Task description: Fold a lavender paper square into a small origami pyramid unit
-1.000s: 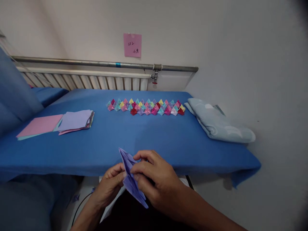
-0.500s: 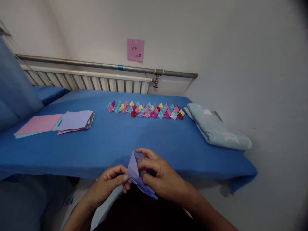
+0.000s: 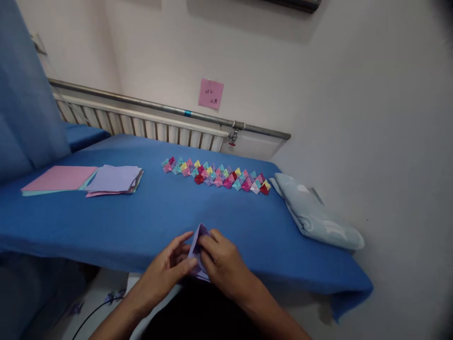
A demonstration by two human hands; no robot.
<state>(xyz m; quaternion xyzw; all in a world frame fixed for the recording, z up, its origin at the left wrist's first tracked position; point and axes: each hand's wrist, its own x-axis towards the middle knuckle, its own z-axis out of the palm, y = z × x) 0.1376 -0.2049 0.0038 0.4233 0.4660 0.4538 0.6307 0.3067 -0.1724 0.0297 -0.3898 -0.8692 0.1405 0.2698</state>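
Purple folded paper [image 3: 194,246], near blue cloth's [image 3: 152,222] front edge: right hand [image 3: 224,264] pinching it, left hand [image 3: 168,267] loosely curved alongside, apparently bracing. Cloth's far middle: origami units [image 3: 218,181], close-set, likely for order. Cloth's left: paper stack [image 3: 113,178].

Purple paper [image 3: 195,244] partly hidden by right hand [image 3: 223,265], blue curtain [image 3: 30,99] cut off at left

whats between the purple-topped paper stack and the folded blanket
In the head view, colourful folded paper pieces lie between the stack and the blanket, on blue cloth.
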